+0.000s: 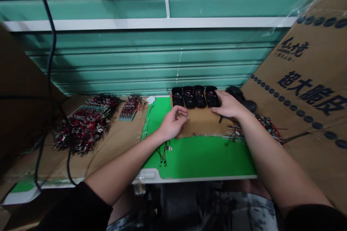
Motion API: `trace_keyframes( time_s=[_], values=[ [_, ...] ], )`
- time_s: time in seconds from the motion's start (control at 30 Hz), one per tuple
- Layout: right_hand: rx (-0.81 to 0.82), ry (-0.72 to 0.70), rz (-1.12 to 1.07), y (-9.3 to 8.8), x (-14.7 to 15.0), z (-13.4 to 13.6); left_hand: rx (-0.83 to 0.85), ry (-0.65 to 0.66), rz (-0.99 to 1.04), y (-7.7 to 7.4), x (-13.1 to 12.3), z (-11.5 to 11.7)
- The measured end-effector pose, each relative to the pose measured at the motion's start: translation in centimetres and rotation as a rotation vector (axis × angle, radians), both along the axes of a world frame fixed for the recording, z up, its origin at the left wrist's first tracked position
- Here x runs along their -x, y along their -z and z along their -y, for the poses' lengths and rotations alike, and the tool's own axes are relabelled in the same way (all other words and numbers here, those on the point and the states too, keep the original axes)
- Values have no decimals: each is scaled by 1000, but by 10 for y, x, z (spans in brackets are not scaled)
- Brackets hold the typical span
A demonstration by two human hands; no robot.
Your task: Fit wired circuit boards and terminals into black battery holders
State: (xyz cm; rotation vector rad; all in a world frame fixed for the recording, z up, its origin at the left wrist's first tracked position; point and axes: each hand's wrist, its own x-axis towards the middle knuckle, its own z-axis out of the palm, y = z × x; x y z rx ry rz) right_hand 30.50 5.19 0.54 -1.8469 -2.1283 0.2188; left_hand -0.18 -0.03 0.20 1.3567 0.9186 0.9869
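Observation:
A row of several black plastic housings with red wires stands along the far edge of a brown cardboard sheet on the green mat. My right hand lies flat on the cardboard, fingers stretched out, fingertips touching the rightmost housing. My left hand rests at the cardboard's left edge with its fingers curled loosely; nothing shows inside them. A small bundle of thin wires lies on the mat just below my left wrist.
Heaps of red-and-black wired circuit boards and a smaller strip of them lie at the left. More wires and black parts sit at the right beside a large printed cardboard box. A black cable hangs at the left.

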Motion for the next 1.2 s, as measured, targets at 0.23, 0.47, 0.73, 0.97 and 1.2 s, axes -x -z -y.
trace_keyframes(
  time_s=[0.23,0.47,0.73,0.97,1.2],
  values=[
    [-59,5,-26,-4,7,7,-13,-6,-14,1,0,0],
    [-91,214,251,-29,-4,23,-53,-20,-34,3,2,-1],
    [143,325,307,-22,-46,25,-97,-2,-112,3,2,-1],
    [123,263,382,-13,-53,16,-42,-24,-103,-3,2,-1],
    [33,216,361,-39,-26,35,2,-49,-43,-7,3,-1]
  ],
)
